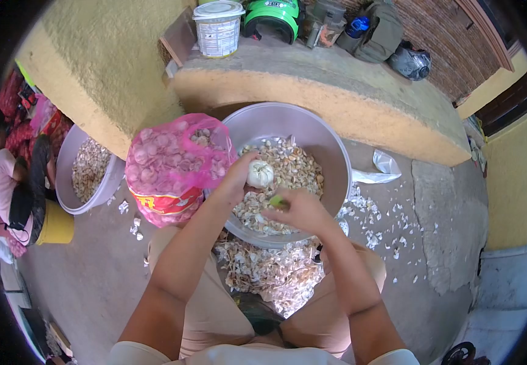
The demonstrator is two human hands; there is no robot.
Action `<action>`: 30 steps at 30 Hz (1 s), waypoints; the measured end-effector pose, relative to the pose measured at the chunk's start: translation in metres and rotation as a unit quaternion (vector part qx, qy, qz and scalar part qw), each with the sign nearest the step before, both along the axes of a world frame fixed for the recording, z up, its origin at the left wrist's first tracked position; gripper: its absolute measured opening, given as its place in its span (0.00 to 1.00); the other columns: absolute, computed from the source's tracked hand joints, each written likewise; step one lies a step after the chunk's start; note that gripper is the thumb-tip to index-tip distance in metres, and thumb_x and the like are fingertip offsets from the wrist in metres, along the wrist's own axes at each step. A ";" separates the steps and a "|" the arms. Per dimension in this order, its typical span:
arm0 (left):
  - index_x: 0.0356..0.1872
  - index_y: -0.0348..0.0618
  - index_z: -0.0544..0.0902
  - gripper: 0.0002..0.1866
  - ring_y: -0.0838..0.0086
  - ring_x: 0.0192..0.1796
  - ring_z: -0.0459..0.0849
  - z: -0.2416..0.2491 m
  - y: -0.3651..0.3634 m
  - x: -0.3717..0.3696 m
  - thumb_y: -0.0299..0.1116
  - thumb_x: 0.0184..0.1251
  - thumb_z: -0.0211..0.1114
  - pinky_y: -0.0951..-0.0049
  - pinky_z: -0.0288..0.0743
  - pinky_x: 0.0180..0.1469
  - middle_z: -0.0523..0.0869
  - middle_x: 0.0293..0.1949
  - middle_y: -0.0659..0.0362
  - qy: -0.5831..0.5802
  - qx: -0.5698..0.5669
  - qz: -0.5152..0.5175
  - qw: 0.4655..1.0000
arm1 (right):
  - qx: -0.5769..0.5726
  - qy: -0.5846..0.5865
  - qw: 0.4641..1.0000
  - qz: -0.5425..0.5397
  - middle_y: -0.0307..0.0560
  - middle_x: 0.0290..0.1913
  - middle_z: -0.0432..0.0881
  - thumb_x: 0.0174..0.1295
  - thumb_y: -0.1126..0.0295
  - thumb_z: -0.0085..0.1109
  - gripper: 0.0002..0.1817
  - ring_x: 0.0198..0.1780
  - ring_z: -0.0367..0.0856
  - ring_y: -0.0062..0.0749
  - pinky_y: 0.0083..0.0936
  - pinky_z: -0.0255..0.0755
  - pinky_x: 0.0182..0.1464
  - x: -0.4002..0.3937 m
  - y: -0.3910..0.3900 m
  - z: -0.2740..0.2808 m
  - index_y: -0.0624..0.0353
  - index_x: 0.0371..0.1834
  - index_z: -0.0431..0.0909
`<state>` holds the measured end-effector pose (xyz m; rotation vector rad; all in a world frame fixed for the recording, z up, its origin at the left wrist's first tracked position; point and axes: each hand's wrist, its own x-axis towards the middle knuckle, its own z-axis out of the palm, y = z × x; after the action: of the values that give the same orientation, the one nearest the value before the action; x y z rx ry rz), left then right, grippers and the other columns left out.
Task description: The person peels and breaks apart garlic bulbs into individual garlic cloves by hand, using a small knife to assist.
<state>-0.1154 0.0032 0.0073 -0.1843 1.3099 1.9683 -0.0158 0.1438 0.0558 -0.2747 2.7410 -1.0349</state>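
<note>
My left hand [239, 178] holds a whole white garlic bulb [260, 174] above a large round grey-purple basin [287, 113]. Loose garlic cloves [303, 164] lie in the basin below it. To the right of the bulb and a little nearer to me, my right hand [300, 211] is closed around a small yellow-green object [277, 201], mostly covered by the fingers. The bulb and my right hand are apart. A pink mesh sack [160, 158] full of garlic bulbs stands against the basin's left side.
Peeled skins [275, 274] are heaped between my legs, with scraps on the floor at right. A concrete ledge [312, 67] holds a white bucket [219, 30] and green helmet [272, 18]. At far left, a person [7, 176] sits by another basin [74, 198] and a yellow bucket [56, 225].
</note>
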 end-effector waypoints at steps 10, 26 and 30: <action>0.37 0.41 0.76 0.16 0.73 0.31 0.82 -0.005 0.013 0.012 0.42 0.63 0.47 0.74 0.76 0.31 0.82 0.31 0.59 -0.005 0.005 0.059 0.998 | 0.049 0.147 0.979 -0.130 0.56 0.19 0.75 0.49 0.50 0.57 0.22 0.23 0.76 0.47 0.35 0.68 0.25 -0.008 -0.006 -0.020 0.62 0.25 0.74; 0.37 0.38 0.73 0.17 0.64 0.28 0.81 -0.027 0.012 0.005 0.42 0.65 0.42 0.66 0.76 0.29 0.81 0.30 0.50 -0.085 0.078 0.135 0.984 | 0.216 0.120 0.969 -0.027 0.49 0.13 0.74 0.52 0.46 0.49 0.23 0.18 0.75 0.42 0.36 0.69 0.21 -0.003 -0.014 -0.036 0.54 0.18 0.76; 0.38 0.38 0.72 0.18 0.64 0.30 0.81 -0.023 0.003 -0.003 0.43 0.65 0.43 0.65 0.77 0.31 0.81 0.31 0.50 -0.089 0.114 0.147 0.978 | 0.209 0.040 0.977 -0.001 0.52 0.16 0.75 0.52 0.45 0.48 0.24 0.22 0.76 0.44 0.38 0.70 0.26 0.000 -0.018 -0.040 0.56 0.19 0.76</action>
<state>-0.1181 0.0062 -0.0153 -0.4525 0.9749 2.2735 -0.0162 0.1257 0.0157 -0.2477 2.9415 -0.4330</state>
